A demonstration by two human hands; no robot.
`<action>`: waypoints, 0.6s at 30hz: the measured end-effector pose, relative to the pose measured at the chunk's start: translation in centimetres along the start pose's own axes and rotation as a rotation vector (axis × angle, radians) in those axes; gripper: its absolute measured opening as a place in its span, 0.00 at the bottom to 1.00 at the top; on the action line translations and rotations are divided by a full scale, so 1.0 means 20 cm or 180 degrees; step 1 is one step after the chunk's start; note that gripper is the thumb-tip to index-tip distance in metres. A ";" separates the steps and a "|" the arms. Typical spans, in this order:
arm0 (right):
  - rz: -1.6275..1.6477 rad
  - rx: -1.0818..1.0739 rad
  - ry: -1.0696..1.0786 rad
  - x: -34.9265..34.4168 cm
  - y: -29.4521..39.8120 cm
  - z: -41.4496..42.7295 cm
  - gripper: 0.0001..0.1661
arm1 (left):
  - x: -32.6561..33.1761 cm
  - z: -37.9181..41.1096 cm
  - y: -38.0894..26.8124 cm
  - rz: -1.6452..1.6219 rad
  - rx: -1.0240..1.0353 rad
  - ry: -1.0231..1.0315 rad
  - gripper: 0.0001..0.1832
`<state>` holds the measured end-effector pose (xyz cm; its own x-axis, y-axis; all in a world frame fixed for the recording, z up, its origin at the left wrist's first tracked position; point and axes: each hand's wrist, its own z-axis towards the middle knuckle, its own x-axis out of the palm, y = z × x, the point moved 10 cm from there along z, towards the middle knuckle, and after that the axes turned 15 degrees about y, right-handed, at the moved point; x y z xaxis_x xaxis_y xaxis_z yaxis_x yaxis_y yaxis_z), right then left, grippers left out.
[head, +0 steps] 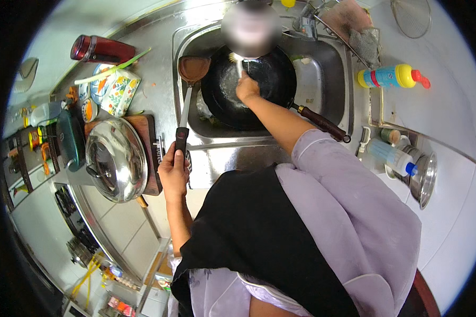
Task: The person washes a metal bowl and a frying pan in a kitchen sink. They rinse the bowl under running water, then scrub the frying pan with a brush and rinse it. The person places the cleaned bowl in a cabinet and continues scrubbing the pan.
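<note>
My left hand (173,170) grips the dark handle of a spatula (194,69), whose broad brown blade hangs over the left rim of the sink. My right hand (248,88) is closed around the white handle of a brush (239,65), its pale bristles against the far inner wall of a black wok (226,91). The wok rests in a stainless steel sink (333,71), its wooden handle (319,121) lying across the near right rim. A blurred round patch covers the wok's far edge.
Left of the sink are a glass pot lid (117,158) on a wooden cutting board (152,154), a dark red flask (107,49) and a scallion (115,69). A faucet (307,27) stands at the back; a yellow-and-blue bottle (388,76) lies in view at right.
</note>
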<state>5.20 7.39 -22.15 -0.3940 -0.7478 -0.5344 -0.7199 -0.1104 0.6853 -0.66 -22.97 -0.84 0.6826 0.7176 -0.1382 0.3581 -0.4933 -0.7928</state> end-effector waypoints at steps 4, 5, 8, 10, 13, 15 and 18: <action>-0.1868 -0.0029 0.1418 -0.03 -0.08 -0.15 0.20 | 0.01 0.00 -0.06 0.0061 0.0068 0.0032 0.19; -0.2067 -0.0041 0.1697 0.01 -0.18 -0.17 0.21 | 0.01 0.00 -0.05 0.0000 0.0123 0.0065 0.19; -0.2502 -0.0487 0.2662 0.08 -0.14 -0.55 0.20 | -0.01 -0.01 -0.01 -0.0047 0.0023 0.0083 0.19; -0.1872 -0.0848 0.2670 0.24 -0.07 -0.52 0.19 | 0.01 -0.01 -0.04 -0.0022 -0.0049 0.0047 0.19; 0.0356 -0.1227 0.1592 0.38 0.16 -0.23 0.23 | -0.01 0.00 0.00 -0.0220 -0.0037 0.0044 0.19; 0.3228 -0.0303 0.1277 0.41 0.17 -0.05 0.09 | -0.03 -0.01 -0.02 -0.0192 -0.0031 0.0038 0.19; 0.4742 0.0402 0.0191 0.27 0.13 0.11 0.09 | -0.04 0.00 -0.05 -0.0226 0.0058 0.0023 0.19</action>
<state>-0.06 4.61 -24.34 -0.7705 -0.1456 0.6205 0.2662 0.8111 0.5208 -1.58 -23.06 0.00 0.6605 0.7468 -0.0770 0.3942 -0.4322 -0.8111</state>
